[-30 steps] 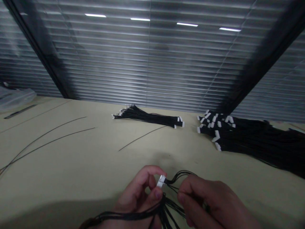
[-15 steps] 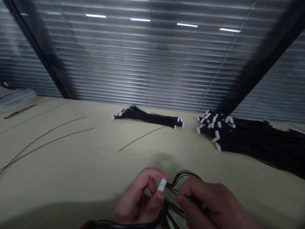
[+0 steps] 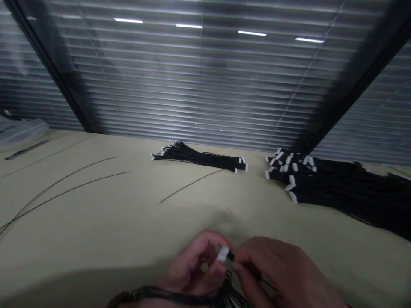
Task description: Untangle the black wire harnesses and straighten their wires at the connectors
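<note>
Near the bottom middle, my left hand (image 3: 195,267) pinches a small white connector (image 3: 222,255) between thumb and forefinger. Black wires (image 3: 230,256) come out of the connector's right side. My right hand (image 3: 278,271) has its thumb and forefinger closed on those wires, close beside the connector. More of the black wire bundle (image 3: 173,296) runs under my left hand, and loose strands fan out below the two hands. The wires' far ends are hidden by the hands and the frame edge.
A black wire bundle with white connectors (image 3: 205,159) lies at the table's back middle. A bigger pile of such bundles (image 3: 346,188) is at right. Single loose wires (image 3: 64,182) lie at left, near a plastic bag (image 3: 24,131). Window blinds (image 3: 199,85) rise behind the table (image 3: 135,214).
Both hands and the connector have shifted slightly; the connector went a little right and down. My right fingers have come nearer to it, and the wires that looped loosely are now gathered in them.
</note>
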Tool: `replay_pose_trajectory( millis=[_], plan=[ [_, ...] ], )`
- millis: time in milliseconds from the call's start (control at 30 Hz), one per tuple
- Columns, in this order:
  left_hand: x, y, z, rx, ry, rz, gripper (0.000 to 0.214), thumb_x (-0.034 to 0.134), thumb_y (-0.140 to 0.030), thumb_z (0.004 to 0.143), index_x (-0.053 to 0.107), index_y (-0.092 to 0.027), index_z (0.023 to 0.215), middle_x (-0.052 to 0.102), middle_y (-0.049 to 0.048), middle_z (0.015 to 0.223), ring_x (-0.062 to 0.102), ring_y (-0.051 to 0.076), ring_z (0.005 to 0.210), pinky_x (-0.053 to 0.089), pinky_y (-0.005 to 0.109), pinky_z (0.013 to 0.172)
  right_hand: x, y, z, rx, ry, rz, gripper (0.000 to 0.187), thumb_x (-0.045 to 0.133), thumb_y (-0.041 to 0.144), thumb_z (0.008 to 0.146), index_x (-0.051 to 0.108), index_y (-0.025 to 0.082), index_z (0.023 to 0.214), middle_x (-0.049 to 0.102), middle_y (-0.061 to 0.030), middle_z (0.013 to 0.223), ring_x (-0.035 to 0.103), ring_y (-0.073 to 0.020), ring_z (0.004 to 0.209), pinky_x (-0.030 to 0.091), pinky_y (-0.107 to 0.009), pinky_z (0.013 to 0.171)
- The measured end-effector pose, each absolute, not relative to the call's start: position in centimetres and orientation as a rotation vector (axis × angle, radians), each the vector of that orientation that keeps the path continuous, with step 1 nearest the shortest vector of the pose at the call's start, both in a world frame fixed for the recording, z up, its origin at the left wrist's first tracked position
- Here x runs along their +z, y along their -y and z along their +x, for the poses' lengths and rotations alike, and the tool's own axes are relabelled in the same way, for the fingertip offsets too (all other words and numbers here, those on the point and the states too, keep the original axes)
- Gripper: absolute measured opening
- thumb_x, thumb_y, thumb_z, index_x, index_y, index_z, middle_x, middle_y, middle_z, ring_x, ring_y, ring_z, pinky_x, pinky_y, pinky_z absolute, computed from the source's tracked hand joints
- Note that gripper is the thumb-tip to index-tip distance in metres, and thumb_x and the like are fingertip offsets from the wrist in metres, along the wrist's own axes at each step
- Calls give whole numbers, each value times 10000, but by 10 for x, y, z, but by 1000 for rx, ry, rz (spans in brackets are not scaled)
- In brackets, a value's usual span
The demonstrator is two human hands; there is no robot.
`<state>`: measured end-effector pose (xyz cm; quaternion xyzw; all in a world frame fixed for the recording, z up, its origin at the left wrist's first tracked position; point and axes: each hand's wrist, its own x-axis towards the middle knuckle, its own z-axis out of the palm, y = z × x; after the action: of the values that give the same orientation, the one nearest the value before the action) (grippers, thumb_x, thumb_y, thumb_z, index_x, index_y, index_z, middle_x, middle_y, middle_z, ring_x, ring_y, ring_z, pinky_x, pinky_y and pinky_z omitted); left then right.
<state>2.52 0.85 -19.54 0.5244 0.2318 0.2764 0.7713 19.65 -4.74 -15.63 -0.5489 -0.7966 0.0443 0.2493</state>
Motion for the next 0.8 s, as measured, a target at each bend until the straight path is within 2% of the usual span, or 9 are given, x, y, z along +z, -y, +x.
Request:
replay_pose_trajectory(
  millis=[33,167,267,333,433,533,633,700,800],
  plan=[
    [-192,-9,23,593,-504,1127,265,555,-373,846,571,-153,993,580,9,767,535,81,557,458,194,468,-155,47,197,12,2167,-1496,35,503,188,777,534,203,779,596,4,705,573,-137,629,426,-243,525],
    [-183,-10,14,577,-503,1115,229,504,-290,888,564,-159,1066,614,63,1003,610,146,766,539,311,642,-151,36,212,-223,2203,-1576,456,619,204,619,532,159,1065,624,-76,987,598,-249,884,467,-383,738],
    [-183,-10,16,575,-507,1103,243,524,-295,878,561,-145,1065,618,56,972,612,144,739,538,302,616,-153,17,235,-20,2272,-1748,239,612,152,691,597,207,923,646,6,782,603,-181,710,440,-333,691],
    [-185,-10,22,579,-513,1095,238,522,-307,879,563,-138,1042,619,28,854,591,113,632,518,258,539,-157,2,251,-16,2245,-1823,47,568,195,801,611,197,819,633,0,703,587,-172,663,409,-339,688],
    [-189,-11,31,594,-531,1081,210,516,-310,885,563,-141,999,545,-38,621,514,63,493,459,183,462,-166,-13,267,-58,2220,-1848,171,533,268,869,616,184,745,635,-18,716,585,-169,689,388,-344,714],
    [-188,-13,31,609,-552,1076,207,502,-308,892,558,-142,1002,540,-41,622,506,60,483,453,181,452,-168,-13,268,-56,2274,-1795,61,646,229,786,627,195,833,643,-3,782,593,-166,751,401,-340,758],
    [-181,-13,23,626,-573,1080,217,491,-301,896,567,-150,1031,618,27,853,582,104,620,514,248,532,-158,2,257,-89,2325,-1718,587,796,348,598,559,183,1108,604,-60,1057,560,-235,962,425,-377,832],
    [-175,-12,19,640,-590,1085,222,505,-291,888,569,-155,1051,619,56,966,607,135,729,537,291,608,-145,17,246,-176,2314,-1644,741,791,414,571,488,174,1203,528,-91,1191,510,-264,1062,435,-387,859],
    [-169,-10,17,661,-612,1086,256,531,-285,873,554,-144,1086,612,65,1009,615,161,788,543,327,648,-131,39,228,-221,2273,-1469,308,630,288,732,556,221,1023,595,-28,1009,578,-181,881,480,-287,736]
  ],
)
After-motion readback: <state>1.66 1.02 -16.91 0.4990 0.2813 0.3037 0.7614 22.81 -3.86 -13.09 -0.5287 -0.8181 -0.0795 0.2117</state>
